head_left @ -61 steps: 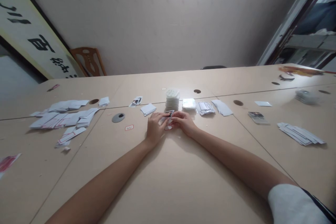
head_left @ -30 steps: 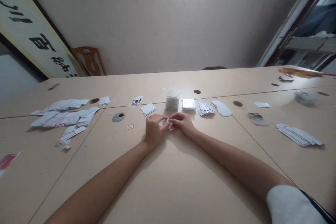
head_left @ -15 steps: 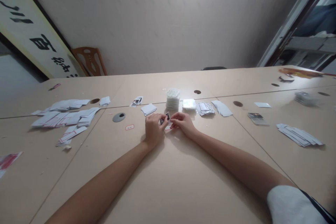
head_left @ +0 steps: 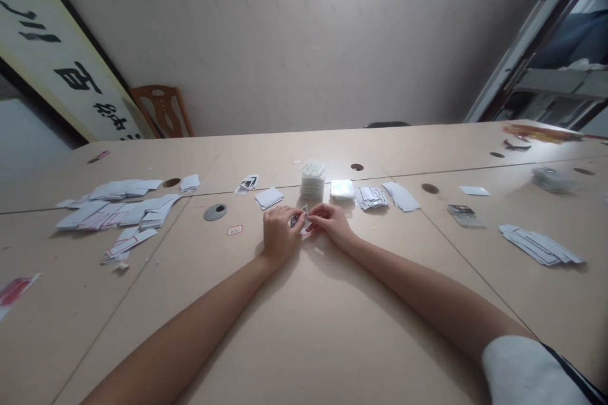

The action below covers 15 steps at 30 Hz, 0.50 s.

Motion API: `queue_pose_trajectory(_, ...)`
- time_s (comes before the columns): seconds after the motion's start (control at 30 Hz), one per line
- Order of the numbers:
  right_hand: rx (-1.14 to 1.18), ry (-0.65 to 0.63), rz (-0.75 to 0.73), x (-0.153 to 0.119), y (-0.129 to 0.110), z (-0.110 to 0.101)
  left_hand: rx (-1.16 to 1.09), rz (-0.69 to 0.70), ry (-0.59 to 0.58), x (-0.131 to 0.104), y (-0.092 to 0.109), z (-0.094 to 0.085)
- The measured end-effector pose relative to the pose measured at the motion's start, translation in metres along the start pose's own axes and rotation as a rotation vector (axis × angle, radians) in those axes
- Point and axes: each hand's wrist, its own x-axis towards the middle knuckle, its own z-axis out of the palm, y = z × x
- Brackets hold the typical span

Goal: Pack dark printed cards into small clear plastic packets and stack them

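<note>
Above the middle of the table my left hand (head_left: 279, 228) is closed, pinching a small card (head_left: 304, 209) with a dark picture on it. My right hand (head_left: 331, 224) meets it from the right, its thumb and forefinger pressed on the same card's edge. Below the fingertips a bit of white with a red edge (head_left: 308, 228) peeks out; fingers cover most of it. Just beyond the hands stand a tall stack of clear, whitish pieces (head_left: 313, 180) and a lower clear stack (head_left: 342, 188). Some white cards (head_left: 269, 198) lie beyond my left hand.
Piles of white cards (head_left: 114, 214) spread at left, near a grey round cap (head_left: 215, 212) and a red-bordered label (head_left: 234, 230). Rightward lie loose cards (head_left: 372, 197), white strips (head_left: 401, 196), a clear pack (head_left: 466, 216) and fanned cards (head_left: 540, 245). The table (head_left: 304, 329) has cable holes.
Both hands stay in almost the same place. The card between the fingers has turned slightly, and more red shows under the right fingertips.
</note>
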Motion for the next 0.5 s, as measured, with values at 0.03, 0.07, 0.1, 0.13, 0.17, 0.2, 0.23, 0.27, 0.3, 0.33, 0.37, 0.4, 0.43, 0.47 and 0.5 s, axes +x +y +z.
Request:
queue_pose_trajectory(0.03, 0.000, 0.005, 0.003, 0.0002, 0.0005, -0.0003, 0.004, -0.002, 0.000, 0.0002, 0.0000, 0.0000)
queue_pose_trajectory(0.07, 0.001, 0.010, 0.004, 0.0003, 0.0008, -0.0005, 0.005, -0.003, -0.001, 0.0002, 0.0001, 0.0001)
queue_pose_trajectory(0.1, 0.000, 0.009, 0.002, 0.0004, 0.0010, -0.0009, 0.004, -0.002, 0.001, 0.0001, 0.0001, 0.0004)
queue_pose_trajectory(0.13, -0.004, 0.007, -0.003, 0.0003, 0.0011, -0.0011, 0.005, 0.001, 0.006, -0.0001, 0.0000, 0.0007)
queue_pose_trajectory(0.17, -0.007, 0.002, -0.011, 0.0003, 0.0011, -0.0014, 0.007, 0.006, 0.011, -0.0004, -0.0001, 0.0011)
queue_pose_trajectory(0.2, -0.011, -0.003, -0.019, 0.0002, 0.0010, -0.0015, 0.010, 0.011, 0.017, -0.0007, -0.0003, 0.0015)
queue_pose_trajectory(0.23, -0.014, -0.007, -0.024, 0.0001, 0.0008, -0.0015, 0.014, 0.014, 0.022, -0.0010, -0.0005, 0.0019)
queue_pose_trajectory(0.27, -0.017, -0.009, -0.026, 0.0000, 0.0007, -0.0013, 0.016, 0.014, 0.023, -0.0012, -0.0008, 0.0021)
queue_pose_trajectory(0.3, -0.018, -0.008, -0.025, -0.0001, 0.0004, -0.0011, 0.014, 0.011, 0.019, -0.0012, -0.0012, 0.0023)
queue_pose_trajectory(0.33, -0.017, -0.005, -0.022, -0.0001, 0.0002, -0.0007, 0.007, 0.006, 0.012, -0.0011, -0.0015, 0.0024)
queue_pose_trajectory(0.37, -0.017, 0.000, -0.019, -0.0001, 0.0000, -0.0004, -0.002, 0.001, 0.004, -0.0009, -0.0019, 0.0024)
queue_pose_trajectory(0.4, -0.017, 0.005, -0.016, -0.0001, -0.0002, 0.0000, -0.009, -0.003, -0.003, -0.0007, -0.0023, 0.0023)
queue_pose_trajectory(0.43, -0.017, 0.009, -0.014, -0.0001, -0.0004, 0.0004, -0.013, -0.004, -0.011, -0.0005, -0.0026, 0.0022)
queue_pose_trajectory(0.47, -0.014, 0.011, -0.014, -0.0001, -0.0005, 0.0006, -0.013, -0.003, -0.015, -0.0003, -0.0029, 0.0022)
queue_pose_trajectory(0.5, -0.012, 0.007, -0.017, 0.0000, -0.0004, 0.0008, -0.010, 0.000, -0.018, -0.0002, -0.0031, 0.0021)
